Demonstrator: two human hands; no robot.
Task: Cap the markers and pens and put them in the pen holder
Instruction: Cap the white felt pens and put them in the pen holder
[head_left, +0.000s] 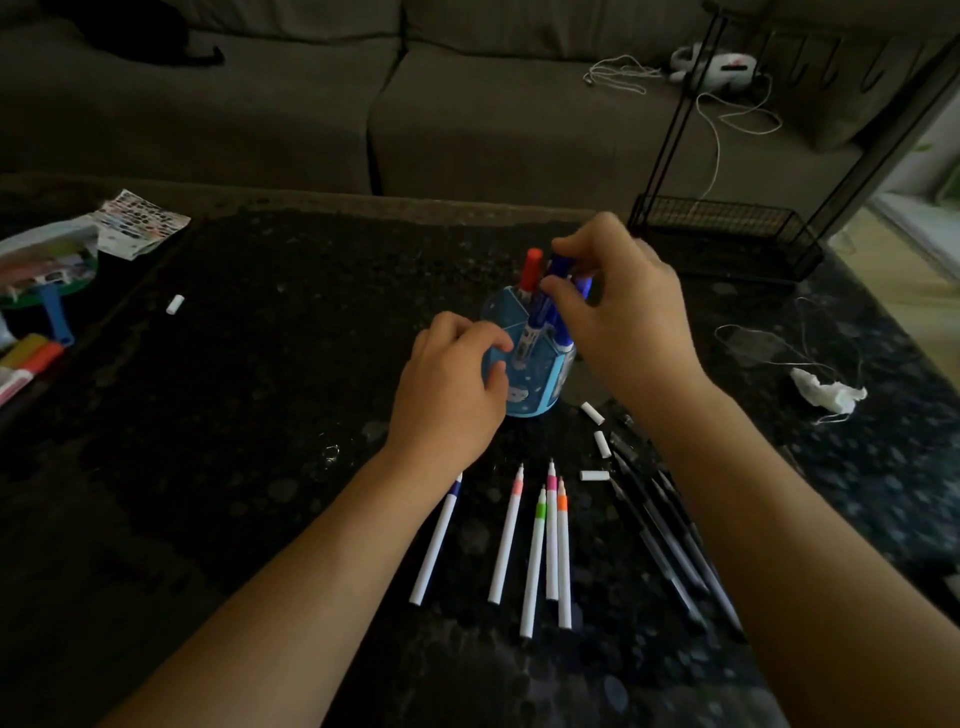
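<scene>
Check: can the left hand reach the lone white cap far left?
Probably yes: only bare table lies between the left hand and the white cap, but it must release the pen holder first.

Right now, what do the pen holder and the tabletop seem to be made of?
Pen holder: probably plastic, light blue, smooth with a printed pattern; thin dividers suggest moulding. Tabletop: likely polished stone, black with pale speckles and glossy reflections.

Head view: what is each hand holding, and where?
Right hand pinches a blue marker at its capped top end, with the marker standing in the pen holder. Left hand grips the holder's near-left rim.
</scene>
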